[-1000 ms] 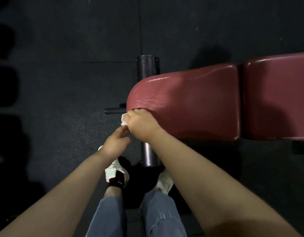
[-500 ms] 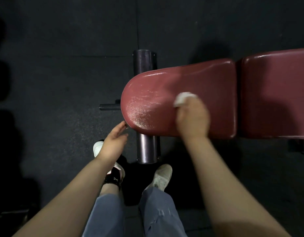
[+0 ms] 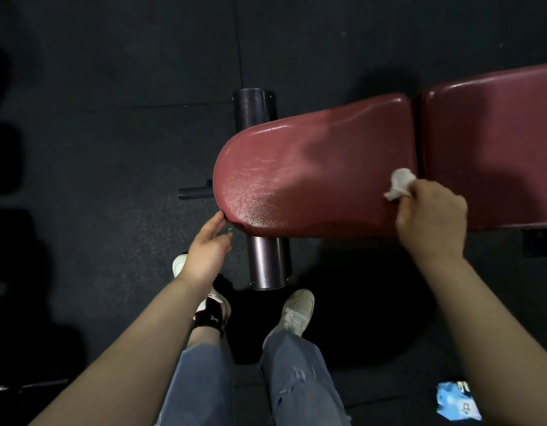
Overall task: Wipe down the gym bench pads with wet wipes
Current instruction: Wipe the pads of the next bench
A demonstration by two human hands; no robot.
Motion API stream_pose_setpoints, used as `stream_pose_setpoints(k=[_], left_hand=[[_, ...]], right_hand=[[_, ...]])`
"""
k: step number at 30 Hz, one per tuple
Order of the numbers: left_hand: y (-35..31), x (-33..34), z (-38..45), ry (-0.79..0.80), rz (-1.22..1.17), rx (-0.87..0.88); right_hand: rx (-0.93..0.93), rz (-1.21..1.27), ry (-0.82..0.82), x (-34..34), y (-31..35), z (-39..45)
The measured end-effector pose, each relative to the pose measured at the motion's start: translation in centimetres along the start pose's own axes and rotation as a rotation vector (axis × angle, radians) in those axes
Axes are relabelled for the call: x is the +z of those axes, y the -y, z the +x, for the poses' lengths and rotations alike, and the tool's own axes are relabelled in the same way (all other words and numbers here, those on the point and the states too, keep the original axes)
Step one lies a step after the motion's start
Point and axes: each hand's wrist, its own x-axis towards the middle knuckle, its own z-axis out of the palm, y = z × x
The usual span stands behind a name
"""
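The right hand [image 3: 432, 222] grips a crumpled wet wipe [image 3: 401, 183], pressing it on the seat pad [image 3: 315, 173] of the bench at its three o'clock end, beside the gap before the back pad [image 3: 493, 142]. The wipe looks soft, light and limp, best bunched under the fingers. The pad's glossy vinyl is likely slippery. The left hand [image 3: 206, 250], relaxed and empty, touches the pad's seven o'clock edge.

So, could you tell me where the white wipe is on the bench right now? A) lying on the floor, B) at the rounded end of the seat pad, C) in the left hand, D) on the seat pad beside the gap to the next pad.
D: the right hand holds the wipe on the seat pad, right beside the gap to the next pad.
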Motion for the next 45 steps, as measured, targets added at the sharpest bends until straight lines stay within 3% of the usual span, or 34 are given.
stream_pose_setpoints(k=[2, 4, 5, 8, 9, 11, 13, 16, 18, 20, 22, 24, 28, 31, 33, 35, 38, 40, 42, 45], left_hand=[[0.3, 0.0, -0.1, 0.006, -0.002, 0.009], [0.6, 0.1, 0.1, -0.005, -0.011, 0.009], [0.6, 0.0, 0.2, -0.005, -0.016, 0.010], [0.8, -0.1, 0.3, 0.056, 0.011, 0.054], [1.0, -0.2, 0.3, 0.081, 0.033, 0.075], [1.2, -0.3, 0.4, 0.073, 0.061, 0.072], [1.3, -0.4, 0.2, 0.029, 0.080, 0.044], [1.3, 0.2, -0.1, 0.001, 0.118, 0.038], [1.2, 0.6, -0.2, -0.008, 0.142, 0.039], [1.4, 1.1, -0.2, -0.030, 0.181, 0.043], [1.7, 1.6, -0.2, -0.062, 0.233, 0.071], [1.7, 2.1, -0.4, -0.100, 0.280, 0.081], [1.2, 2.4, -0.2, -0.150, 0.381, 0.141], [0.8, 2.4, 0.0, -0.151, 0.437, 0.136], [0.9, 2.5, 0.0, -0.161, 0.444, 0.124], [1.0, 3.0, 0.0, -0.161, 0.459, 0.114], [1.2, 3.8, 0.3, -0.168, 0.464, 0.148], [1.2, 4.3, 0.3, -0.187, 0.462, 0.164], [0.7, 5.1, 0.1, -0.198, 0.454, 0.176], [0.2, 5.5, 0.1, -0.249, 0.620, 0.178]], right_hand=[[0.223, 0.063, -0.071, 1.4, 2.2, -1.3], [0.201, 0.139, -0.057, 3.7, 7.7, -2.2], [0.057, 0.138, 0.026, 5.0, 11.2, -2.6], [-0.598, 0.039, 0.423, 7.7, 19.5, -4.3], [-0.734, 0.021, 0.469, 7.9, 20.1, -4.3], [-0.828, 0.015, 0.396, 7.3, 18.4, -3.0], [-0.740, 0.022, 0.281, 5.4, 13.9, -1.6], [-0.440, 0.016, 0.063, 2.3, 4.0, 0.4], [-0.237, -0.023, 0.016, 0.6, -1.2, 0.1], [0.011, -0.005, -0.034, 0.8, -2.8, -0.6], [0.172, 0.059, -0.118, 2.4, -0.3, -1.3], [0.018, 0.110, -0.067, 4.6, 5.0, -2.0], [-0.692, 0.137, 0.374, 7.7, 14.7, -4.6], [-0.899, 0.195, 0.336, 6.6, 13.0, -3.9], [-0.839, 0.216, 0.128, 4.9, 8.8, -2.6], [-0.631, 0.182, -0.042, 3.4, 2.9, -1.4], [-0.259, 0.073, -0.136, 1.8, -3.9, -1.3], [-0.072, 0.045, -0.141, 2.2, -3.0, -1.5], [-0.099, 0.044, -0.056, 3.7, 1.5, -2.2], [-0.562, 0.071, 0.232, 6.8, 9.5, -4.7]])
